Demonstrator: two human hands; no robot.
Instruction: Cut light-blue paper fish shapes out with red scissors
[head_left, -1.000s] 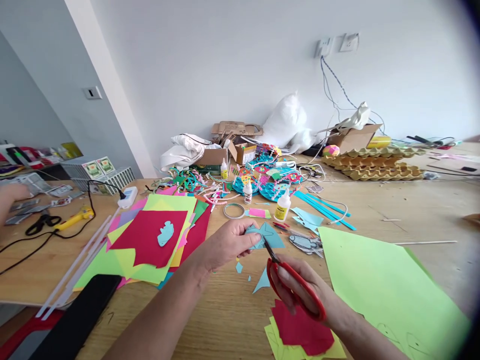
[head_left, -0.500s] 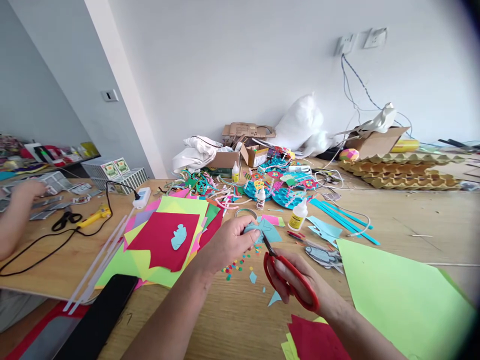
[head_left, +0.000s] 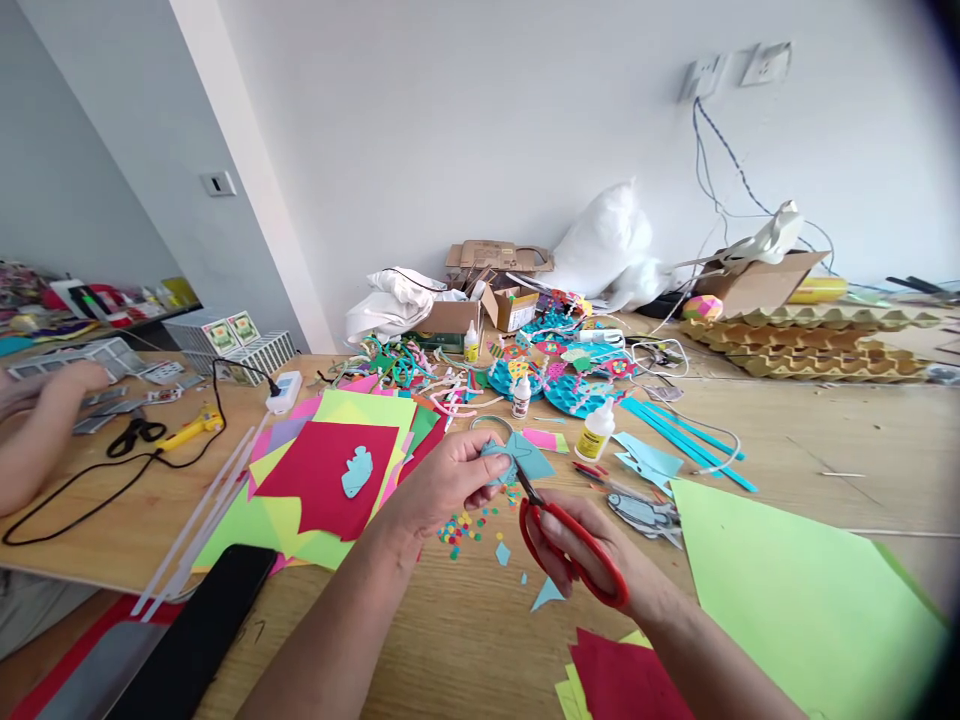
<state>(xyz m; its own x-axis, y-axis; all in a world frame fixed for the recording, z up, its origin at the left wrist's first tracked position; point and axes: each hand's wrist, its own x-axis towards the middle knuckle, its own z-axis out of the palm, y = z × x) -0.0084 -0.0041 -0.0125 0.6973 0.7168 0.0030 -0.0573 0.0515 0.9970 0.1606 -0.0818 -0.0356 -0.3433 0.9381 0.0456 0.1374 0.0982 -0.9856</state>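
My left hand (head_left: 461, 475) pinches a light-blue piece of paper (head_left: 531, 456) with pencil lines on it. In my right hand (head_left: 589, 545) are red-handled scissors (head_left: 611, 580), their blades at the lower edge of the blue paper. Under the hands lie small colored paper dots (head_left: 459, 530) and blue scraps (head_left: 548, 594). A blue fish cutout (head_left: 358, 471) rests on red paper (head_left: 319, 500) to the left. Grey fish shapes (head_left: 642, 512) lie right of the scissors, by a glue bottle (head_left: 595, 433).
A black phone (head_left: 199, 630) lies at the front left, a green sheet (head_left: 795, 590) at the right. Craft pieces, boxes (head_left: 448, 322) and egg trays (head_left: 825, 350) stand along the wall. At far left, another person's hand (head_left: 86, 376) is near grey pieces.
My left hand and the blue paper have shifted slightly left. The scissors have moved a little left and up with my right hand. The other person's hand has moved slightly right.
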